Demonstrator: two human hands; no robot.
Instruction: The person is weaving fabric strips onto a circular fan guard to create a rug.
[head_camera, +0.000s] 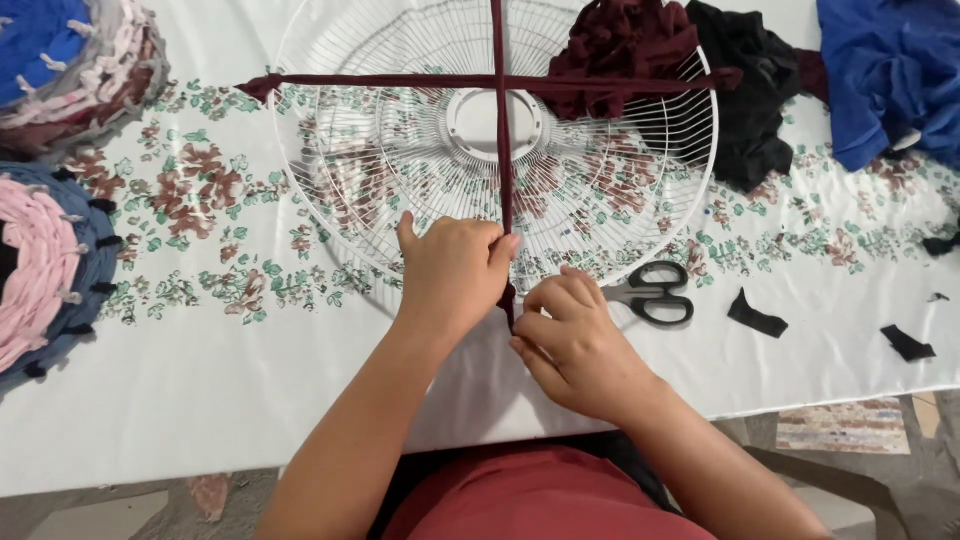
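Note:
A white wire fan guard lies flat on a flowered white tablecloth. Two maroon fabric strips cross over it: one runs side to side, the other runs toward me down to the guard's near rim. My left hand pinches the near end of that strip at the rim. My right hand is closed on the strip's end just below, touching the left hand.
Black-handled scissors lie right of my right hand. Black fabric scraps sit farther right. Piles of maroon, black and blue cloth lie at the back right. Round woven mats rest at the left edge.

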